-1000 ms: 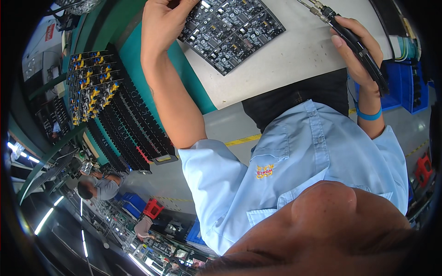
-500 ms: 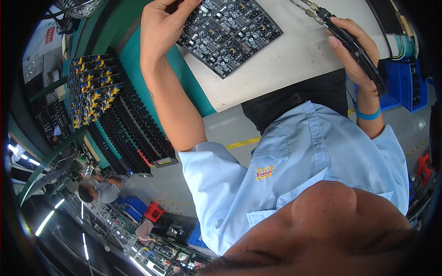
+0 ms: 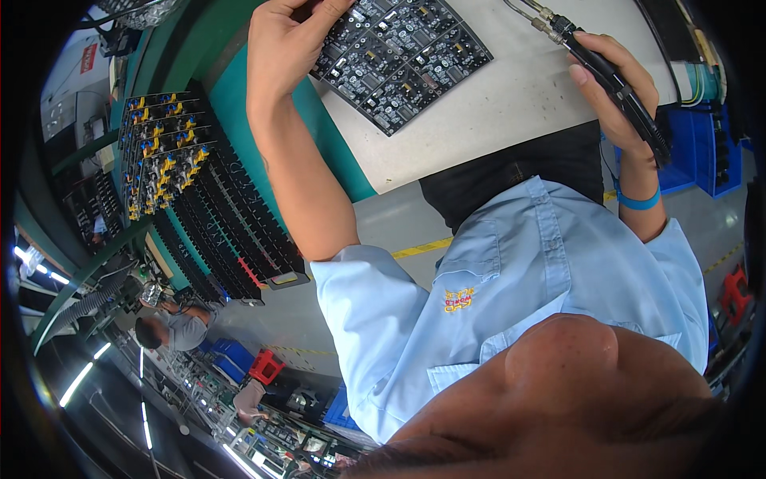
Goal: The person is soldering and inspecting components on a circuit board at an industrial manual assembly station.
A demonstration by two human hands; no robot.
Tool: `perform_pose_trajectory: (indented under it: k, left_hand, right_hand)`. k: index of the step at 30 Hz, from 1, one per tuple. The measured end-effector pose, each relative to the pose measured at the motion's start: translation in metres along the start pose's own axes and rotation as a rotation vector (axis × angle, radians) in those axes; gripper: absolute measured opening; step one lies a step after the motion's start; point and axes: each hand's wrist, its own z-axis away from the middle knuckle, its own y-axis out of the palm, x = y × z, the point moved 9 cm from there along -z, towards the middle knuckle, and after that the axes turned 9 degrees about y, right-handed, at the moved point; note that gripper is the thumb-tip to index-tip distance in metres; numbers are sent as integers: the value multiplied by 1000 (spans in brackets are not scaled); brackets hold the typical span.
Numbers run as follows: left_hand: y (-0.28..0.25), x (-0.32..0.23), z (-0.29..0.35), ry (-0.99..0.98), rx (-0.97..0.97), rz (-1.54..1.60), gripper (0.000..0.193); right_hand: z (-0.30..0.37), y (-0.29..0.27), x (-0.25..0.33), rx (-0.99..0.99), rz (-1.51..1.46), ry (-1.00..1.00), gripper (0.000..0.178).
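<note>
A dark circuit board panel (image 3: 403, 68), crowded with small components and divided into several sections, lies tilted at the upper middle of the head view. My left hand (image 3: 289, 48) is closed on its upper left edge; the fingertips run out at the top of the picture. My right hand (image 3: 618, 88) wraps round a black-handled soldering tool (image 3: 610, 76), held to the right of the panel and apart from it. Thin metal tubes and fittings (image 3: 538, 17) stick out of the tool's front. Its tip is cut off by the upper edge.
The panel is over a pale worktop (image 3: 471, 120) with a green mat (image 3: 319, 136) on its left. Black slotted racks (image 3: 239, 215) and boards with yellow and blue parts (image 3: 163, 152) stand at left. A blue bin (image 3: 682, 152) is at right. Another person (image 3: 183, 327) works farther off.
My left hand and the circuit board panel have shifted very slightly to the right. My right hand and the soldering tool stay almost in the same place.
</note>
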Motion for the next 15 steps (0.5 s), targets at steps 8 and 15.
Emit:
perform_pose_trajectory:
  k: [8,15]
  left_hand:
    - [-2,0,1,29,-6,50,14]
    - [-6,13,1,-34,12,6,12]
  right_hand:
    - [1,0,0,3,-12,18,37]
    - [2,0,-2,-16,-26,73,37]
